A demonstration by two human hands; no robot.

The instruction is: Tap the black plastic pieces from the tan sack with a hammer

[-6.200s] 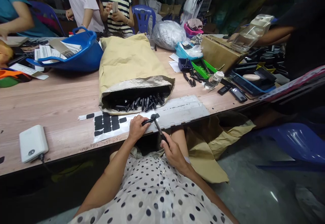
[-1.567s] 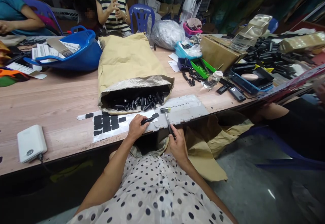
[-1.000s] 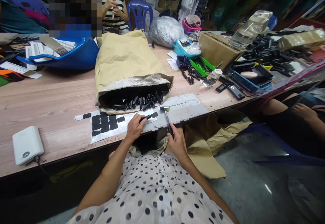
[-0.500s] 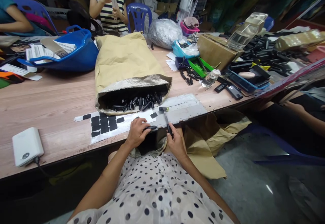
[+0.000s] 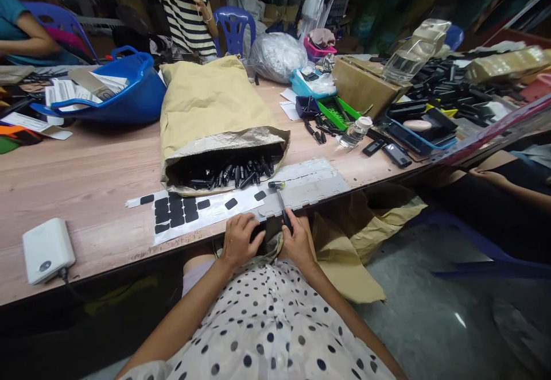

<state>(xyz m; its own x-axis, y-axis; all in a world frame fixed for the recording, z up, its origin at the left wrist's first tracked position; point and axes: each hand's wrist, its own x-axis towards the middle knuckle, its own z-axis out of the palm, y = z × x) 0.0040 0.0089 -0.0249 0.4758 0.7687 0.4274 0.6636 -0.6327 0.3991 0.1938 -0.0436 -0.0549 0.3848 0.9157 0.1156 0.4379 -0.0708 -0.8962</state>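
Observation:
My right hand (image 5: 297, 239) is wrapped around the black handle of a small hammer (image 5: 279, 195). The hammer's dark and yellowish head is over the grey plate (image 5: 316, 182) at the table edge. To its left, my left hand (image 5: 241, 237) is at the front edge, thumb and fingers apart, with a dark gap between them and no part visibly sticking out. Beside it on the table lies a white backing sheet (image 5: 219, 219) with rounded black stickers (image 5: 177, 217). Behind the sheet, a large brown paper bag (image 5: 206, 93) lies with its mouth open, showing many black pen-like parts (image 5: 241, 173).
A white box with a cable (image 5: 48, 251) stands at the left. A blue basin (image 5: 129, 96) holds small boxes. A green tray (image 5: 338, 113), a clear jar (image 5: 356, 132) and a carton (image 5: 365, 84) stand to the right. Brown paper (image 5: 357, 254) hangs below the table. Co-workers sit nearby.
My left hand has moved slightly down and right, and its fingers have spread. The black pen-like part it held no longer shows. A sticker it covered is visible. The hammer has barely moved.

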